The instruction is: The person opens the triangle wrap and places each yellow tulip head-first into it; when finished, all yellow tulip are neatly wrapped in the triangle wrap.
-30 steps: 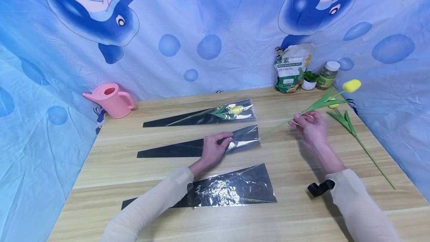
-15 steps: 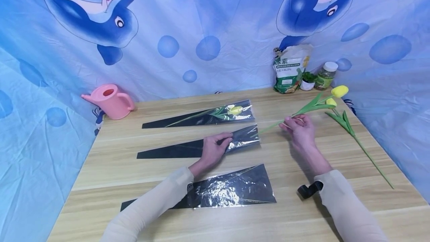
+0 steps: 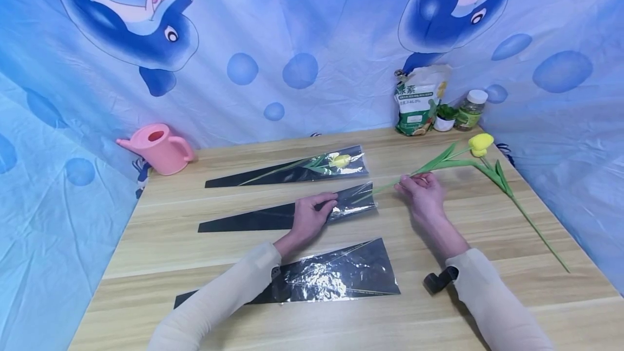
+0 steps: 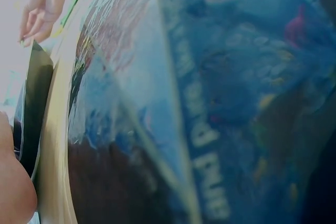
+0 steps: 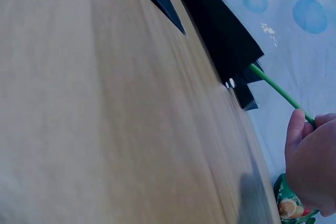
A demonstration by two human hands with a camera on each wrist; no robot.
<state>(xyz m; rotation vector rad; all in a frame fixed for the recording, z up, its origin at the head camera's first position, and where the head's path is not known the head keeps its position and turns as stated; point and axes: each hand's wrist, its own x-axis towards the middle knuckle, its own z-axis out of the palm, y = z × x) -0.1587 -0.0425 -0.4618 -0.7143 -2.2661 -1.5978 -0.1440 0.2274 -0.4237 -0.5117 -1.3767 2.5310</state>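
My left hand (image 3: 312, 214) pinches the middle black-and-clear flower sleeve (image 3: 258, 218) near its wide end. My right hand (image 3: 423, 196) pinches the green stem (image 5: 278, 88) of a yellow tulip (image 3: 441, 162). Its lower stem reaches inside the sleeve's mouth, and the bloom points to the back right. In the right wrist view the sleeve mouth (image 5: 226, 40) gapes around the stem. Behind, another sleeve (image 3: 229, 179) contains a yellow tulip (image 3: 339, 161). A third, flat sleeve (image 3: 341, 270) lies in front, partly under my left forearm.
Another tulip (image 3: 533, 223) lies along the right side, its bloom overlapped by the held one. A pink watering can (image 3: 163, 150) stands at the back left. A fertilizer bag (image 3: 420, 102), a small potted plant (image 3: 444, 118) and a lidded jar (image 3: 470, 110) line the back right.
My right hand has moved left with the tulip, and its stem has slid from the sleeve's mouth further inside. My left hand keeps its pinch on the sleeve in place.
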